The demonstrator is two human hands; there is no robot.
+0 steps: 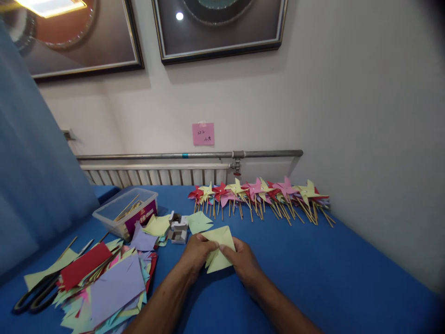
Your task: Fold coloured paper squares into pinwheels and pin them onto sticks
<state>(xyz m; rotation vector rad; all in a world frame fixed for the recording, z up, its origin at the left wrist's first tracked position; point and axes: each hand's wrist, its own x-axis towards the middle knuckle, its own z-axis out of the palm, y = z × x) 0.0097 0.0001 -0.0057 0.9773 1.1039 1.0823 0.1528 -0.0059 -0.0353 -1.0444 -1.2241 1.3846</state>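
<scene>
Both my hands grip a pale yellow paper square (222,260) above the blue table. My left hand (199,253) is closed on its left edge, thumb on top. On the right edge my right hand (243,260) pinches the same paper, its thumb pressed near the middle beside the other thumb. Slits part the paper at its lower left corner. Just beyond lies a pale green cut paper square (199,222), with small white boxes (178,234) beside it. The fingers under the paper are hidden.
Finished paper pinwheels (255,188) on sticks line the table's back. At left stand a plastic tub (125,211) of sticks, a pile of coloured paper (116,290) and black-handled scissors (43,292). A blue curtain (38,171) hangs at far left; a radiator (156,175) is behind.
</scene>
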